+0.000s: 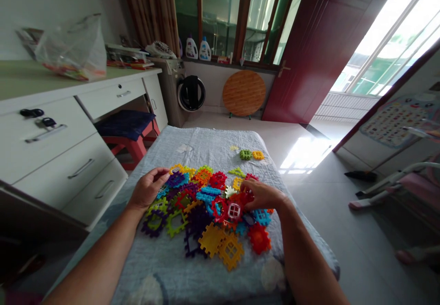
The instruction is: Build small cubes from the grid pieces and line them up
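Note:
A heap of colourful plastic interlocking building pieces, with toothed edges, lies on a cloth-covered surface. My left hand (149, 188) is at the heap's left edge, fingers curled together beside a purple piece (175, 179) and a yellow piece (176, 169); whatever its fingertips hold cannot be made out. On the right side, my right hand (258, 194) reaches into the heap, its fingers closed on a red building piece (243, 199). Close by lie a red window piece (234, 211) and a blue window piece (262, 217). Yellow pieces (231, 250) lie at the near edge.
A green piece (245, 154) and a yellow-orange piece (258, 155) sit apart near the far right of the cloth (206, 142). White drawers (65, 158) and a red stool (134, 146) stand left. Beyond are a washing machine (173, 94) and a round wooden tabletop (244, 92).

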